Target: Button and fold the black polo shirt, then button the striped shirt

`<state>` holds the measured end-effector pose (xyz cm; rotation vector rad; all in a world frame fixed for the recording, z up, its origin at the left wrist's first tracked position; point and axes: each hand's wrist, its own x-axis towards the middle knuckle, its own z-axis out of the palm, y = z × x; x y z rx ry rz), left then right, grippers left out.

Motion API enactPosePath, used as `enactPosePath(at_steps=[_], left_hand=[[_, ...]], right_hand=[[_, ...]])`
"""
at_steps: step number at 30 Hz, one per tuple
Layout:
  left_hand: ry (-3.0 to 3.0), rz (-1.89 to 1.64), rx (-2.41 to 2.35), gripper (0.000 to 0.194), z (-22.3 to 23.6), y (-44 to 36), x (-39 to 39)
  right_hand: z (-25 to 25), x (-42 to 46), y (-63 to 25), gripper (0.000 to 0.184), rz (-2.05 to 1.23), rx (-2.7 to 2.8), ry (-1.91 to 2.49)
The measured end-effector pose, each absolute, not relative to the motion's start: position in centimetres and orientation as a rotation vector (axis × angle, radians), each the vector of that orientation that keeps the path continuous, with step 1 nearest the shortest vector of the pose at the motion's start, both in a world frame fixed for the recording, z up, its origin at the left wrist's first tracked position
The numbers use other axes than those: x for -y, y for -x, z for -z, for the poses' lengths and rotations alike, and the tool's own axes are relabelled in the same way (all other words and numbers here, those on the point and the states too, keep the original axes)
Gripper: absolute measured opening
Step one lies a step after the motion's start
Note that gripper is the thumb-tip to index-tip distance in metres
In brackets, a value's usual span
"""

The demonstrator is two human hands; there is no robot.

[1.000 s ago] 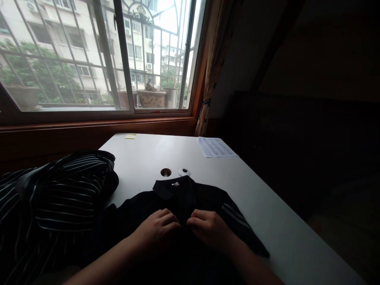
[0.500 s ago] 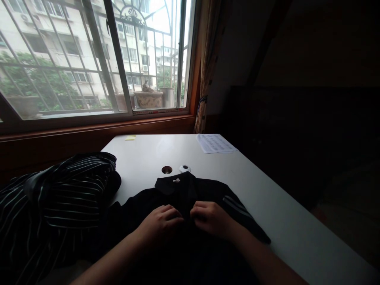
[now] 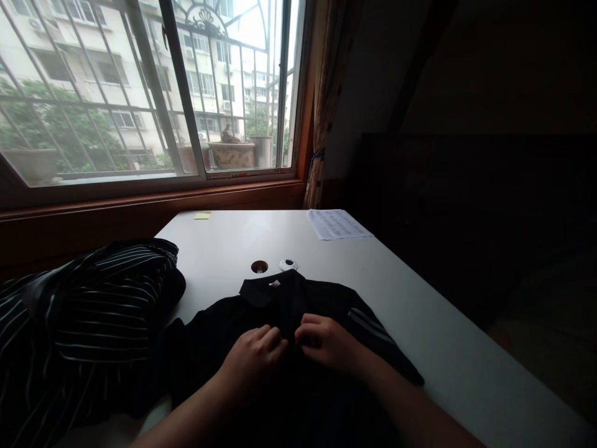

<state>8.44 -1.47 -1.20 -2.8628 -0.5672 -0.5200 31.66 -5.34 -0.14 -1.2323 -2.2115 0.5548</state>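
A black collared shirt [image 3: 326, 298] lies spread on the white table [image 3: 224, 239], collar toward the window and grey stripes on its right sleeve side. My left hand [image 3: 259, 351] rests at the front opening below the collar, its fingers curled and closed on the shirt. Facing it across a small gap, my right hand [image 3: 326, 341] pinches the other side of the front, thumb and forefinger together. The cloth between the fingertips is too dark to make out a button or edge. A small pale label shows inside the collar.
A heap of black-and-white striped clothing [image 3: 102, 311] lies at the left. Beyond the collar are a round cable hole [image 3: 259, 267] and a white round cap [image 3: 288, 266]. Printed sheets [image 3: 338, 224] lie at the far right, a yellow note [image 3: 202, 215] at the far left.
My left hand has turned slightly, its fingers now more curled in. The right hand stays almost in place at the shirt front. The view has shifted a little.
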Motion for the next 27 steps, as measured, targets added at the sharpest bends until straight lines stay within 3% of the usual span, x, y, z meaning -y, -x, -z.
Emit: enactPosePath(at_steps=[10, 17, 27], left_hand=[[2.884, 0.44, 0.514, 0.006, 0.8, -8.0, 1.0], [2.839, 0.684, 0.442, 0.015, 0.7, -7.6, 0.9], [2.766, 0.928, 0.343, 0.009, -0.6, -6.9, 1.6]], right_hand=[[0.5, 5.3, -31.8, 0.017, -0.532, 2.206, 1.19], [0.6, 5.4, -31.8, 0.017, -0.409, 2.252, 1.141], [-0.9, 6.2, -31.3, 0.016, -0.308, 2.207, 0.994]])
